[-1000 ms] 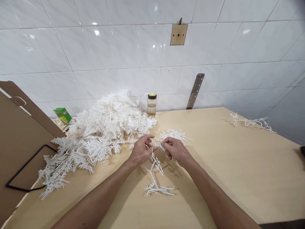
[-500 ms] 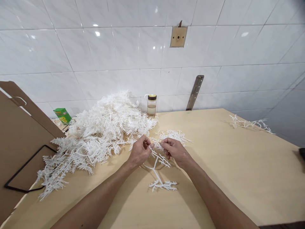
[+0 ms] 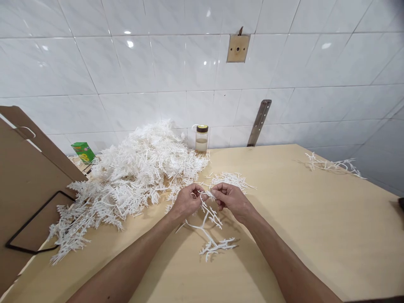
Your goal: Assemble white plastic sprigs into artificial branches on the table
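A white branched plastic sprig (image 3: pixel 206 231) hangs down from my fingers over the table, its forked lower twigs spread close to the wood. My left hand (image 3: pixel 190 200) is closed, pinching the sprig's upper end between thumb and finger. Just to the right, my right hand (image 3: pixel 231 200) is closed too, its thumb and forefinger pinching a small white twig piece (image 3: pixel 208 194) at the sprig's top. Whether that piece is joined to the sprig is hard to make out. Beyond the right hand lies a small heap of loose white twig bits (image 3: pixel 232 181).
A large pile of white sprigs (image 3: pixel 142 164) covers the table's left back. Behind it stand a jar of liquid (image 3: pixel 201 141) and a green box (image 3: pixel 83 152). A cardboard box (image 3: pixel 28 189) is at left. More bare sprigs (image 3: pixel 334 164) lie at the right edge of the table (image 3: pixel 315 235).
My left hand has shifted slightly down and toward the right hand. The sprig has turned and swung a little, and a small twig piece now shows between the fingertips.
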`<state>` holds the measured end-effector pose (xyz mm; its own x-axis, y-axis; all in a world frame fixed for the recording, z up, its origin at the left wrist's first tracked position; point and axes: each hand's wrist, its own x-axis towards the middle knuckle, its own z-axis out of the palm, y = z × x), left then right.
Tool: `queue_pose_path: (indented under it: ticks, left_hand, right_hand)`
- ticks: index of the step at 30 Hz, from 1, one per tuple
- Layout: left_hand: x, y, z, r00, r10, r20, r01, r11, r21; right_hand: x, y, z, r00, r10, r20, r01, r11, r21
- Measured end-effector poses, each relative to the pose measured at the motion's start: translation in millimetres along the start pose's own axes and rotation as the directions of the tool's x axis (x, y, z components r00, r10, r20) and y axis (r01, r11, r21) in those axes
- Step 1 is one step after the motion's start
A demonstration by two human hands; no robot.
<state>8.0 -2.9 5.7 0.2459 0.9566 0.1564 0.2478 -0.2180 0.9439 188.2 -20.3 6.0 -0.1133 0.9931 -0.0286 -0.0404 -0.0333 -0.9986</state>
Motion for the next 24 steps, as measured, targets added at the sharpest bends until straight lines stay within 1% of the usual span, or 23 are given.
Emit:
queue_pose_path:
  ticks: [2, 5, 7, 9, 13, 16, 20, 22, 24]
  left_hand:
    - [0.8, -0.3, -0.8, 1.0, -0.014, -0.004, 0.014, 1.0, -0.007]
    - [2.1, -0.3, -1.9, 0.998, -0.044, 0.043, 0.045, 0.999, -0.014]
    - [2.2, 0.8, -2.0, 0.997, -0.033, 0.073, 0.035, 0.999, -0.02]
    - [1.7, 2.6, -1.8, 0.997, -0.012, 0.07, 0.015, 0.999, -0.041]
    - [0.0, 3.1, -1.1, 1.0, -0.015, -0.003, 0.015, 0.997, -0.074]
    - [-0.1, -0.1, -0.8, 0.999, -0.005, -0.032, 0.003, 0.998, -0.063]
    - [0.4, -3.0, -0.5, 0.992, 0.049, -0.118, -0.049, 0.999, 0.005]
    - [0.5, -3.1, -0.2, 0.984, 0.073, -0.161, -0.066, 0.996, 0.053]
    - [0.6, -3.0, 0.1, 0.982, 0.076, -0.176, -0.064, 0.995, 0.072]
  right_hand:
    - [0.4, 0.6, 0.0, 1.0, 0.003, -0.012, -0.004, 1.0, -0.02]
    - [1.4, 2.5, -0.1, 1.0, -0.021, -0.024, 0.02, 0.999, -0.03]
    - [2.0, 3.7, -0.4, 0.999, -0.046, -0.023, 0.045, 0.998, -0.042]
    - [2.3, 4.7, -1.0, 0.998, -0.064, -0.023, 0.063, 0.996, -0.065]
    - [1.9, 6.0, -2.6, 0.998, -0.06, 0.013, 0.061, 0.99, -0.127]
    - [1.2, 7.0, -2.9, 0.997, -0.05, 0.058, 0.058, 0.986, -0.154]
    - [-0.6, 7.7, -0.8, 0.995, -0.066, 0.069, 0.079, 0.975, -0.209]
    - [-1.7, 7.3, 1.0, 0.994, -0.062, 0.093, 0.083, 0.968, -0.235]
    - [-2.5, 6.5, 2.5, 0.99, -0.044, 0.134, 0.077, 0.965, -0.249]
